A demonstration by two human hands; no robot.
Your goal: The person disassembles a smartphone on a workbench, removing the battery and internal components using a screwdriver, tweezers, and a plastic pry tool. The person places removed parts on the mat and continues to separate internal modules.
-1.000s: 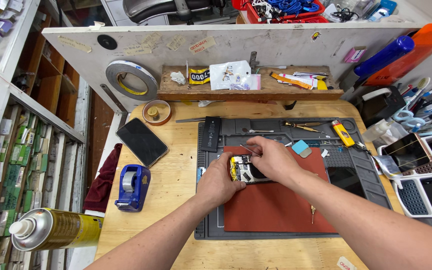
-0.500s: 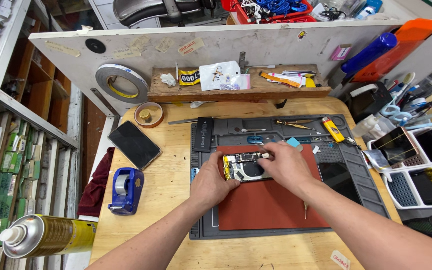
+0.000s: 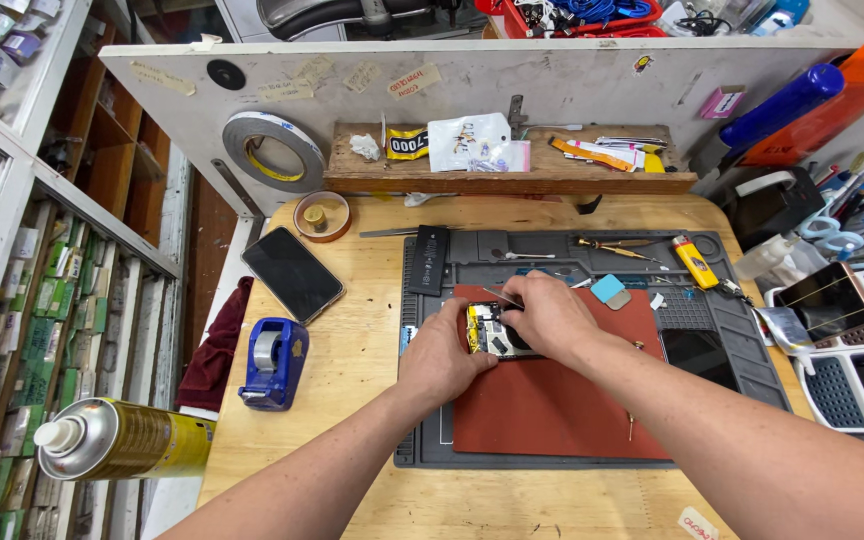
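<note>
1. Rust-red rubber pad (image 3: 542, 410) lies on a dark grey work mat (image 3: 742, 320), and on the pad's upper left part sits an opened phone (image 3: 490, 332), its insides showing: yellow strips along the left edge, pale metal shields and small dark parts.
2. From the head view, the left hand (image 3: 444, 360) is on the phone's left side, fingers curled down against its edge and steadying it.
3. The right hand (image 3: 550, 315) covers the phone's right part, fingers pinched shut on thin metal tweezers (image 3: 500, 296) whose tip points up and to the left; the phone's right side is hidden beneath this hand.
4. Left of the mat, on the wooden table (image 3: 362, 350), lie a black phone (image 3: 292, 273) face up and a blue tape dispenser (image 3: 274, 362), well apart from the hands.
5. A yellow spray can (image 3: 122, 438) lies at the lower left edge, and a large roll of tape (image 3: 274, 150) leans against the white back panel.
6. On the mat's upper rim rest a yellow lighter (image 3: 695, 262) and a screwdriver (image 3: 614, 244); a light blue pick (image 3: 608, 289) lies just right of the right hand.
7. Both forearms cross the lower half of the pad and hide part of it.
</note>
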